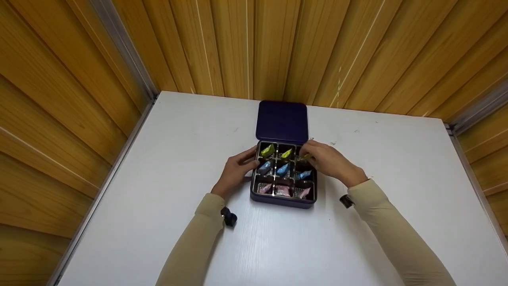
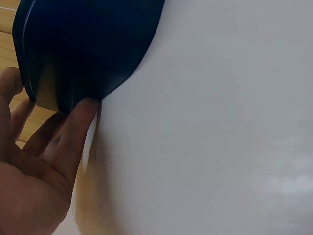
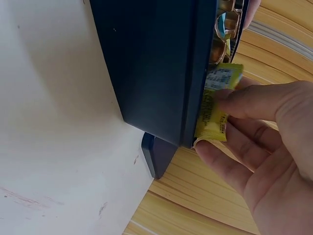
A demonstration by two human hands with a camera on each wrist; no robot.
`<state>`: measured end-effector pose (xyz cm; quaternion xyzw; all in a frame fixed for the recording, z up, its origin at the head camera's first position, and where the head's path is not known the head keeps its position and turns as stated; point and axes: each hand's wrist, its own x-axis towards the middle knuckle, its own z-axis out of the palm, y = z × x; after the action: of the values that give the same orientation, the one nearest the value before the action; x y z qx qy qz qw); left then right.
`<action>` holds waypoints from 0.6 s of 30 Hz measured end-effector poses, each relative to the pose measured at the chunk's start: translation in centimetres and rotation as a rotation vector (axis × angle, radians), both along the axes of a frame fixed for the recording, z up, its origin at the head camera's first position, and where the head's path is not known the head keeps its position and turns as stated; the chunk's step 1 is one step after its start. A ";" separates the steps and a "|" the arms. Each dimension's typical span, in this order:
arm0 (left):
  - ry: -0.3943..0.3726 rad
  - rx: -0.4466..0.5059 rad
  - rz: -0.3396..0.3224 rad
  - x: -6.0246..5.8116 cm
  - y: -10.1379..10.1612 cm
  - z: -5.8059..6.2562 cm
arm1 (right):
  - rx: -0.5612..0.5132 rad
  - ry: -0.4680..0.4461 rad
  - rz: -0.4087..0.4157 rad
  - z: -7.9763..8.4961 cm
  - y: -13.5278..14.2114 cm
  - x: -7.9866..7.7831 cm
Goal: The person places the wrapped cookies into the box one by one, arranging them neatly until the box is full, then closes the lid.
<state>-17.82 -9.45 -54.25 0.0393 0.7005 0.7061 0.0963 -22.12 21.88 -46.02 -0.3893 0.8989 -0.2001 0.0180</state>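
A dark blue box (image 1: pixel 283 203) stands on the table, its insert divided into several compartments. Its lid (image 1: pixel 281 121) lies flat at the far side. My right hand (image 1: pixel 331 161) is over the far right compartment and pinches a yellow wrapped candy (image 3: pixel 215 105) between thumb and fingers, at the box's rim. On the box's left side, my left hand (image 1: pixel 237 171) holds the wall, thumb at the rim. Green-yellow candies (image 1: pixel 267 150) sit in the far row, blue candies (image 1: pixel 283 169) in the middle row and pink candies (image 1: pixel 282 190) in the near row.
The box is on a white table (image 1: pixel 178 159). Wood-look panels (image 1: pixel 274 47) close off the back and both sides. A small black device (image 1: pixel 229 217) is on the left wrist, another black device (image 1: pixel 346 201) on the right.
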 end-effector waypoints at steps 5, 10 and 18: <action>0.011 -0.011 0.001 -0.1 0.0 -0.1 | -0.006 -0.006 -0.005 0.1 -0.1 0.0; 0.005 -0.008 0.004 0.0 0.0 0.0 | -0.007 0.001 -0.002 0.1 -0.1 0.0; -0.017 0.016 -0.003 0.2 -0.1 0.0 | -0.035 -0.025 -0.021 0.1 0.0 0.2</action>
<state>-17.60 -9.59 -54.20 0.0350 0.6940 0.7117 0.1030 -21.92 21.86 -45.89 -0.3778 0.8990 -0.2207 0.0203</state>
